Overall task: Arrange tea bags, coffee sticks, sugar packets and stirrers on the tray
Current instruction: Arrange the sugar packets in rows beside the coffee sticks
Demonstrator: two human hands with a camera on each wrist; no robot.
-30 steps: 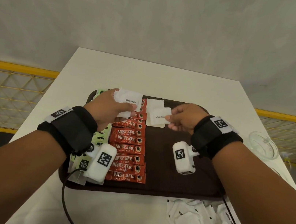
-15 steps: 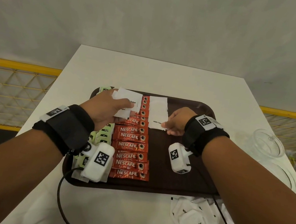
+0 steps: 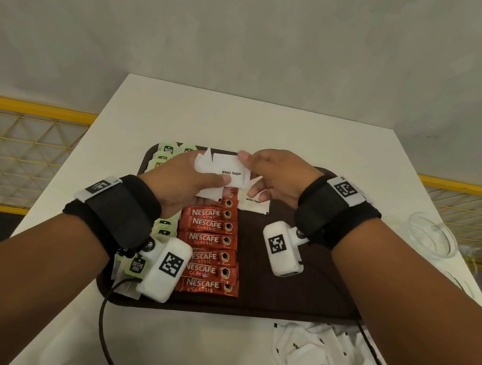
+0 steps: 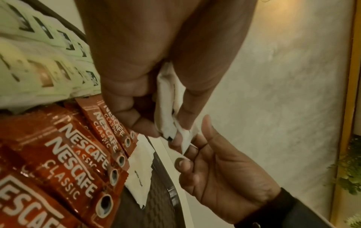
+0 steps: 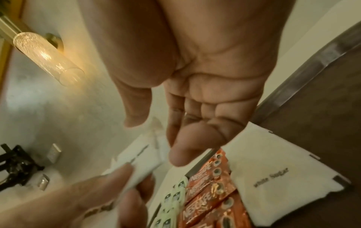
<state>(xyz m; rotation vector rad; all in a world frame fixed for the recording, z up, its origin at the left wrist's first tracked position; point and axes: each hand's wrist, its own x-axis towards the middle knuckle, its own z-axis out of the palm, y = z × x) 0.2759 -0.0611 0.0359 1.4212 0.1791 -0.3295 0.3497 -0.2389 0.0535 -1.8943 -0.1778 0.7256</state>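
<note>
**Sugar packets mid-handoff over the tray**

Left hand (image 3: 190, 181) pinches a small fan of sugar packets (image 3: 229, 171) above the tray's (image 3: 294, 296) far end. Right hand (image 3: 278, 178) fingers close on the top packet's edge; grip looks like a light pinch, though blurred in the wrist view. Packets light, limp, slippery paper; take by a corner. One lies placed (image 3: 253, 204) beside the coffee sticks (image 3: 209, 240).

matt white paper sugar packets (image 3: 229, 170); glossy red foil coffee sticks (image 3: 209, 240); dark textured tray (image 3: 310, 292); clear glass lid (image 3: 431, 239).
</note>
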